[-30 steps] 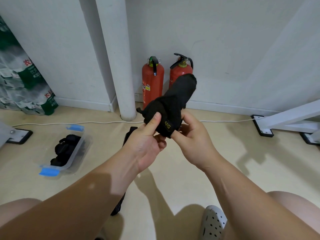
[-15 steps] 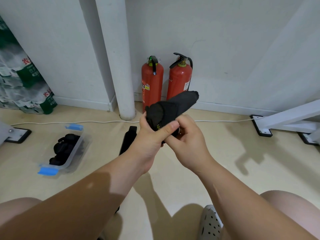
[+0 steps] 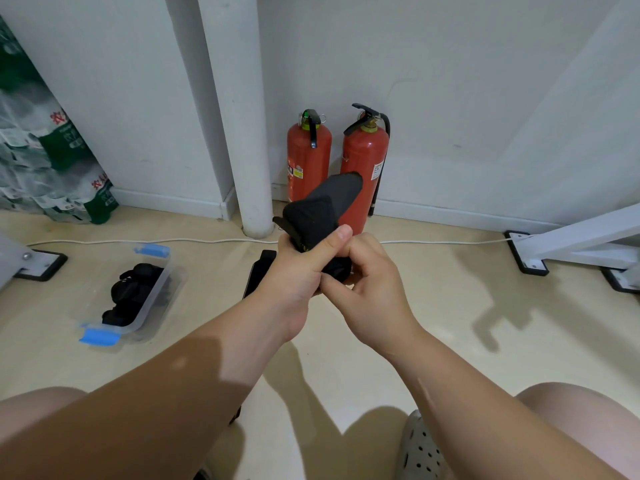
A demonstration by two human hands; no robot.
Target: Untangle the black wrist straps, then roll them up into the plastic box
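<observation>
Strap (image 3: 322,209): left hand (image 3: 298,271) and right hand (image 3: 367,285) both grip it. Tail above them is shorter now; I judge the roll nearly complete.

Both hands met near the middle of the view around one black wrist strap (image 3: 322,209). The left hand (image 3: 294,271) gripped its rolled lower part with the thumb laid across the front, and the right hand (image 3: 370,289) pinched the roll from the three o'clock side. The strap's loose end stuck up toward one o'clock, in front of two red fire extinguishers (image 3: 308,161) standing against the wall. A second black strap (image 3: 258,271) lay flat on the floor, partly behind the left wrist. At nine o'clock from the hands sat the clear plastic box (image 3: 157,299) with blue latches, and rolled black straps (image 3: 131,296) lay inside it. A white cable (image 3: 138,241) ran along the floor beyond the box.
</observation>
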